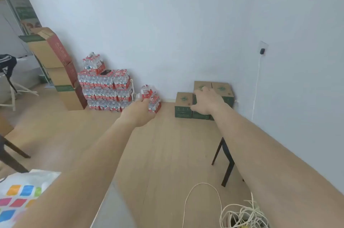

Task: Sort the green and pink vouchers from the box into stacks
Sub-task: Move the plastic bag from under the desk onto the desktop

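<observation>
No green or pink vouchers and no voucher box show in the head view. Both my arms are stretched straight out in front of me, above the floor. My left hand has its back to the camera, fingers loosely bent, and holds nothing. My right hand is held out at about the same height with its fingers spread and relaxed, also holding nothing. The two hands are apart and touch nothing.
Shrink-wrapped water bottle packs and tall cardboard boxes stand by the far wall, with green-and-brown cartons to the right. A black stool and coiled white cord are near my right arm. A white bag with coloured squares lies lower left.
</observation>
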Tool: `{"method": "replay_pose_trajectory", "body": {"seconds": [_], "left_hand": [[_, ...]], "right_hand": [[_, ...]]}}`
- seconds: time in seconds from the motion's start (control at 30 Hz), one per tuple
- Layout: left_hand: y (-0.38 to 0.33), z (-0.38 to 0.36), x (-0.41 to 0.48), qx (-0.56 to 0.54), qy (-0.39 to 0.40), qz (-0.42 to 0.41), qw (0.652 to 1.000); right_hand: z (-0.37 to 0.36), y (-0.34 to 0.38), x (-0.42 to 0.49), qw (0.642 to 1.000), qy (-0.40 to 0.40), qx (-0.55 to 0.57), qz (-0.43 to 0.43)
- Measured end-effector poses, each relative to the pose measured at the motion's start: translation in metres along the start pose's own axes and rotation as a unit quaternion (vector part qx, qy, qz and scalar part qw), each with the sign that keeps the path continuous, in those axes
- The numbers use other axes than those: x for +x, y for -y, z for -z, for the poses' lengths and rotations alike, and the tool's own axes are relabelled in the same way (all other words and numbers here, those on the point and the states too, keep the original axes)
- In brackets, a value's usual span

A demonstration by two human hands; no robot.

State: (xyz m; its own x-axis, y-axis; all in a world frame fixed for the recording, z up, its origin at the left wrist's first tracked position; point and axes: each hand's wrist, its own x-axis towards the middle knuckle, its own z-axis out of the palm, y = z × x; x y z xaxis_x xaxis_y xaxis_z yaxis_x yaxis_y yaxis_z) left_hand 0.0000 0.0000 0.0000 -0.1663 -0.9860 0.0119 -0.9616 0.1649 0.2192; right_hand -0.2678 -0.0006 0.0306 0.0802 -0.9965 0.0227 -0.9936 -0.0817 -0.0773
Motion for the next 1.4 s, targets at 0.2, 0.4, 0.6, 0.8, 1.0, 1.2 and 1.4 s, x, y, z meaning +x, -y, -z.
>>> {"method": "replay_pose_trajectory", "body": {"seconds": [0.2, 0.4, 0.6, 0.8, 1.0, 1.2, 1.4], "left_hand": [[0.049, -0.012, 0.111, -0.023, 0.056, 0.030, 0.998], [0.093, -0.028, 0.207, -0.030, 0.088, 0.051, 0.994], [0.142, -0.061, 0.307, -0.025, 0.135, 0.112, 0.984], [0.202, -0.075, 0.405, -0.059, 0.130, 0.220, 0.965], [0.266, -0.078, 0.446, -0.100, 0.126, 0.337, 0.928], [0.364, -0.070, 0.444, -0.110, 0.105, 0.434, 0.888], [0.486, -0.057, 0.427, -0.139, 0.059, 0.507, 0.849]], "right_hand": [[-0.027, 0.035, 0.121, 0.999, 0.045, 0.008, -0.006], [-0.056, 0.067, 0.236, 0.996, 0.085, 0.021, 0.015], [-0.096, 0.084, 0.368, 0.989, 0.121, 0.036, 0.070], [-0.140, 0.122, 0.514, 0.972, 0.166, -0.005, 0.168], [-0.164, 0.187, 0.620, 0.938, 0.201, -0.048, 0.279], [-0.189, 0.307, 0.687, 0.892, 0.220, -0.065, 0.390], [-0.205, 0.466, 0.725, 0.847, 0.205, -0.096, 0.482]]}}
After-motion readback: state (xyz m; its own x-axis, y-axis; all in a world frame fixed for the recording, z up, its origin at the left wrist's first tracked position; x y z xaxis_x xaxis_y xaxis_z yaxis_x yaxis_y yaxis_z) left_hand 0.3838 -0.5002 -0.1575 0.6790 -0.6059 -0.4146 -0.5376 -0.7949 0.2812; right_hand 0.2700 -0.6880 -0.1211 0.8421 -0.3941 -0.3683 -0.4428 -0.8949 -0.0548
